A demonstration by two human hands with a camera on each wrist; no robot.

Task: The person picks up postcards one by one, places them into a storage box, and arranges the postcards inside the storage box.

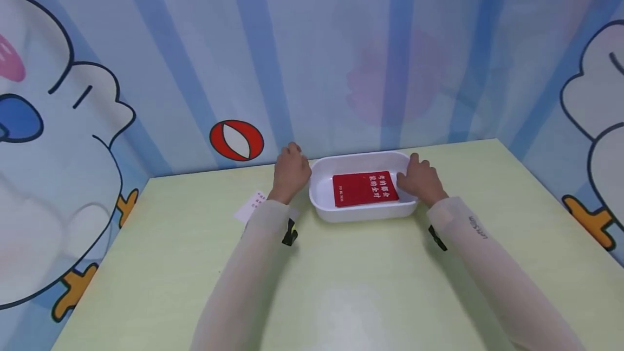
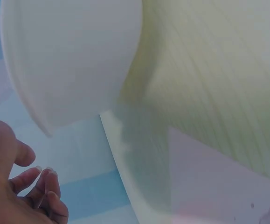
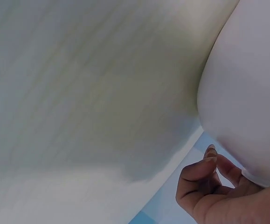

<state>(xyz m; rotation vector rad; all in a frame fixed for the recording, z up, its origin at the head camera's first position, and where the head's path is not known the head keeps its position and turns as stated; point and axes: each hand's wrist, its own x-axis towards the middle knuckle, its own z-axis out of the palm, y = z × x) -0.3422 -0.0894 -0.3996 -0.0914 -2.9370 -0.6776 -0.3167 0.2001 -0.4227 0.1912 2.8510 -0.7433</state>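
Note:
A white oblong plastic basin [image 1: 365,214] sits on the table near the back wall. Inside it lies a flat red rectangular item [image 1: 358,189] printed with white characters. My right hand [image 1: 422,180] grips the basin's right end, thumb over the rim and fingers curled along the outside, as the right wrist view also shows. At the opposite end, my left hand [image 1: 291,173] is beside the rim. In the left wrist view its loosely curled fingers [image 2: 51,186] stand apart from the basin wall [image 2: 74,56], holding nothing.
A pale card [image 1: 251,206] with small reddish print lies on the table [image 1: 351,286] to the left, partly hidden under my left forearm. Behind the basin rises a blue striped wall [image 1: 331,58] with cartoon figures, which also closes off both sides.

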